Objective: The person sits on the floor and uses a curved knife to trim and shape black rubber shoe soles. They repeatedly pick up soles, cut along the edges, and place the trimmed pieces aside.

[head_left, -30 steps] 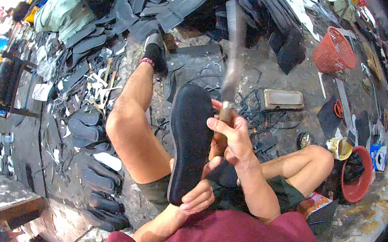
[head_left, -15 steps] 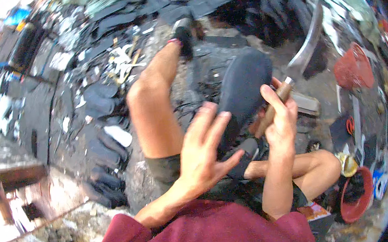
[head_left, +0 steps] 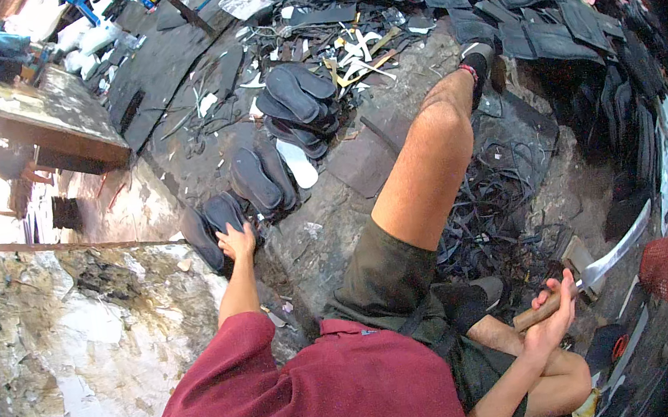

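Note:
My left hand [head_left: 237, 242] reaches out to the left, its fingers apart at the near end of a dark sole [head_left: 222, 212]. Another dark sole [head_left: 202, 241] lies right beside it, along the foot of the wall. Low on the right, my right hand [head_left: 559, 315] is closed around the wooden handle [head_left: 538, 313] of a large knife. The long, curved blade [head_left: 622, 249] points away to the upper right.
More dark soles [head_left: 295, 94] lie in piles beyond, next to a white sole-shaped piece [head_left: 297, 163]. Black strips [head_left: 494, 208] are tangled beside my outstretched leg. A red basket [head_left: 667, 269] stands right. Stacked dark sheets [head_left: 552, 36] fill the far right; a wooden bench [head_left: 36, 121] stands left.
My view has swung left. My left hand has moved from over my lap to the soles by the wall. The dark sole that was between my legs is no longer there.

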Demonstrator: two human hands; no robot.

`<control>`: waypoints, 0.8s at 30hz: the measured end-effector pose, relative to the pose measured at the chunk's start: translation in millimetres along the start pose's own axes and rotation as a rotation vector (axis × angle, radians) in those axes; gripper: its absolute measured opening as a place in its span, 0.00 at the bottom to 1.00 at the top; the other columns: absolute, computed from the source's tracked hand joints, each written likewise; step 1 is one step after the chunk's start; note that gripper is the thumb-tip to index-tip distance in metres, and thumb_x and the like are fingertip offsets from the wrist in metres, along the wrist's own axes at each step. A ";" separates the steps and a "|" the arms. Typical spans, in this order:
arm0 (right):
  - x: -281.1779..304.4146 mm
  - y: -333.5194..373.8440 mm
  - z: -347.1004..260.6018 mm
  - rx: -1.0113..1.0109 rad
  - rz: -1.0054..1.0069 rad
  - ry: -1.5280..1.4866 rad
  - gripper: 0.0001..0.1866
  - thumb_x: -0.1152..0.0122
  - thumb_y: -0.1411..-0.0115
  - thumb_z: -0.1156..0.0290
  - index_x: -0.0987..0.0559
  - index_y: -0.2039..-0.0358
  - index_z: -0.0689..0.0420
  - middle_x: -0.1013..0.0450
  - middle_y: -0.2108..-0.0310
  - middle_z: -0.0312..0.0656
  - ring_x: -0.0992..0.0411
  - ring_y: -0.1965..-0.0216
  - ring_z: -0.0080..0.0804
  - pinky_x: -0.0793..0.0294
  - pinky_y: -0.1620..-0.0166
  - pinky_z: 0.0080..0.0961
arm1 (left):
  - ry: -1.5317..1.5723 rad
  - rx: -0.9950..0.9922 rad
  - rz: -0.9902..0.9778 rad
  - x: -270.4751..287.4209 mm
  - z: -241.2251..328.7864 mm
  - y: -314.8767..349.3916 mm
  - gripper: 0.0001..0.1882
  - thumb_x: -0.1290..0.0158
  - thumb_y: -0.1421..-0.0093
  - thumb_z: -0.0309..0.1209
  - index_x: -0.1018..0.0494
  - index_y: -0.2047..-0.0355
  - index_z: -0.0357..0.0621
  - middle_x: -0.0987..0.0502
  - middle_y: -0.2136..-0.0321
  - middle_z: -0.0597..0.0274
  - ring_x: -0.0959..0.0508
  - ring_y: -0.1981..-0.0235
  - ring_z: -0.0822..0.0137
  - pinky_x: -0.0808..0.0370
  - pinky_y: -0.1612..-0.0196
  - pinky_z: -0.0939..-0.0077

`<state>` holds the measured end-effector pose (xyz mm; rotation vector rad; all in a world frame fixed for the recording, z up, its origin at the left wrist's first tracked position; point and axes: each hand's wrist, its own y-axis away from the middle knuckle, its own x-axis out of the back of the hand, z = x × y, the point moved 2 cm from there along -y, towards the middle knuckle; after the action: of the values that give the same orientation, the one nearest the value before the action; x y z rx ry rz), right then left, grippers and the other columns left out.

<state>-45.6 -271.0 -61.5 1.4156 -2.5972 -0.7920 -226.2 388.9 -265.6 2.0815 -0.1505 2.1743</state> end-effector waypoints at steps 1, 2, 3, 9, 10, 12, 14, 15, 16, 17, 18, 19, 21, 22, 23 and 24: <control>7.1 -3.0 -1.8 0.016 0.019 0.015 0.20 0.42 0.33 0.61 0.27 0.43 0.51 0.29 0.66 0.34 0.35 0.77 0.19 0.35 0.75 0.19 | -0.188 -0.048 -0.334 -13.5 2.3 1.4 0.44 0.43 0.44 0.58 0.38 0.33 0.48 0.43 0.33 0.39 0.42 0.34 0.38 0.36 0.38 0.46; 13.9 -5.8 -2.6 0.027 0.040 0.026 0.20 0.42 0.33 0.61 0.27 0.43 0.51 0.29 0.66 0.34 0.35 0.77 0.19 0.35 0.76 0.19 | -0.233 -0.134 -0.283 -20.4 9.8 3.6 0.46 0.43 0.45 0.60 0.40 0.33 0.46 0.42 0.34 0.39 0.40 0.35 0.38 0.35 0.38 0.47; 23.2 -7.8 -5.2 0.037 0.072 0.034 0.19 0.42 0.33 0.61 0.27 0.43 0.51 0.29 0.66 0.34 0.35 0.78 0.19 0.35 0.76 0.19 | -0.283 -0.231 -0.231 -26.7 15.2 7.6 0.49 0.43 0.46 0.61 0.41 0.33 0.43 0.40 0.35 0.39 0.38 0.35 0.39 0.34 0.38 0.48; 7.0 -42.7 -40.3 0.071 -0.027 0.087 0.20 0.42 0.33 0.62 0.27 0.43 0.56 0.26 0.70 0.37 0.31 0.77 0.22 0.31 0.75 0.21 | -0.034 -0.403 0.072 -59.2 -31.3 -21.9 0.36 0.47 0.43 0.57 0.26 0.47 0.37 0.24 0.48 0.43 0.23 0.47 0.45 0.26 0.47 0.54; 18.0 -48.8 -68.0 0.139 0.034 0.067 0.21 0.42 0.33 0.61 0.28 0.42 0.55 0.26 0.70 0.37 0.30 0.77 0.22 0.30 0.74 0.21 | -0.229 -0.336 -0.320 -55.8 15.5 0.0 0.37 0.52 0.38 0.60 0.28 0.45 0.38 0.22 0.49 0.48 0.22 0.47 0.50 0.25 0.46 0.56; -0.8 -87.6 -108.4 0.213 0.067 -0.105 0.21 0.40 0.34 0.61 0.27 0.43 0.51 0.25 0.70 0.36 0.30 0.78 0.24 0.29 0.75 0.23 | -0.207 -0.319 -0.041 -52.2 31.8 -2.4 0.45 0.42 0.48 0.58 0.37 0.41 0.35 0.32 0.43 0.42 0.27 0.43 0.48 0.26 0.45 0.57; -18.9 -132.8 -132.6 0.270 0.112 -0.227 0.22 0.36 0.37 0.60 0.27 0.44 0.48 0.26 0.73 0.35 0.30 0.79 0.26 0.27 0.74 0.26 | 0.064 -0.462 0.181 -27.2 62.9 18.6 0.38 0.40 0.46 0.44 0.36 0.38 0.40 0.36 0.38 0.39 0.30 0.41 0.43 0.31 0.40 0.52; -21.8 -156.5 -139.1 0.286 0.116 -0.234 0.22 0.34 0.38 0.59 0.27 0.45 0.47 0.27 0.75 0.34 0.30 0.79 0.26 0.26 0.74 0.27 | 0.212 -0.528 0.286 -12.1 85.0 35.4 0.36 0.38 0.45 0.37 0.36 0.36 0.42 0.39 0.35 0.38 0.31 0.40 0.41 0.33 0.38 0.50; -7.7 -196.8 -136.6 0.278 0.119 -0.156 0.21 0.33 0.39 0.61 0.27 0.48 0.49 0.28 0.76 0.34 0.29 0.78 0.26 0.25 0.72 0.28 | 0.353 -0.618 0.268 2.2 122.1 54.5 0.31 0.41 0.41 0.29 0.34 0.37 0.42 0.41 0.33 0.41 0.32 0.38 0.46 0.33 0.37 0.54; 7.3 -242.9 -127.3 0.268 0.122 -0.079 0.21 0.32 0.41 0.64 0.28 0.50 0.51 0.29 0.77 0.33 0.29 0.77 0.26 0.24 0.70 0.29 | 0.548 -0.634 0.160 15.6 161.3 70.0 0.30 0.41 0.41 0.28 0.33 0.37 0.42 0.40 0.33 0.43 0.31 0.38 0.48 0.32 0.38 0.57; -4.0 -275.5 -115.0 0.269 0.165 0.011 0.21 0.30 0.43 0.66 0.28 0.53 0.54 0.30 0.79 0.34 0.28 0.76 0.30 0.24 0.69 0.32 | 0.730 -0.634 0.061 33.1 194.7 80.7 0.29 0.42 0.40 0.27 0.33 0.37 0.42 0.40 0.33 0.44 0.31 0.38 0.50 0.32 0.38 0.60; -17.1 -308.0 -103.1 0.272 0.206 0.099 0.21 0.28 0.46 0.68 0.27 0.56 0.57 0.30 0.80 0.35 0.28 0.76 0.33 0.23 0.68 0.35 | 0.912 -0.632 -0.040 51.1 228.2 90.7 0.28 0.42 0.39 0.26 0.33 0.38 0.42 0.39 0.34 0.45 0.31 0.38 0.53 0.32 0.38 0.62; 5.0 -384.1 -91.7 0.636 0.447 0.682 0.24 0.24 0.51 0.68 0.26 0.57 0.59 0.28 0.74 0.39 0.26 0.76 0.36 0.23 0.70 0.34 | 1.207 -0.576 -0.361 90.7 305.3 136.1 0.25 0.46 0.35 0.24 0.35 0.38 0.34 0.33 0.38 0.50 0.29 0.40 0.61 0.31 0.39 0.65; -27.2 -402.6 -87.1 0.765 0.465 0.835 0.28 0.22 0.55 0.67 0.27 0.56 0.62 0.27 0.67 0.46 0.27 0.66 0.46 0.25 0.60 0.40 | 1.267 -0.548 -0.365 136.1 327.2 157.1 0.25 0.46 0.34 0.25 0.35 0.38 0.32 0.32 0.39 0.49 0.29 0.40 0.60 0.31 0.40 0.64; -65.2 -411.7 -84.6 0.893 0.488 0.991 0.32 0.20 0.58 0.67 0.29 0.56 0.65 0.26 0.61 0.52 0.27 0.56 0.55 0.28 0.51 0.45 | 1.335 -0.549 -0.371 170.1 338.1 179.0 0.25 0.47 0.34 0.26 0.36 0.38 0.31 0.31 0.40 0.47 0.29 0.40 0.58 0.31 0.39 0.63; -93.0 -422.0 -94.1 0.882 0.345 1.007 0.34 0.19 0.60 0.66 0.29 0.55 0.65 0.31 0.47 0.58 0.33 0.44 0.55 0.32 0.42 0.44 | 1.407 -0.546 -0.385 201.8 350.0 202.5 0.25 0.47 0.34 0.27 0.36 0.39 0.30 0.30 0.40 0.45 0.29 0.41 0.56 0.31 0.39 0.62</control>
<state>357.9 -419.6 -164.7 0.9588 -2.1834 0.9832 78.0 137.8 -45.0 0.0687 -0.1348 2.3752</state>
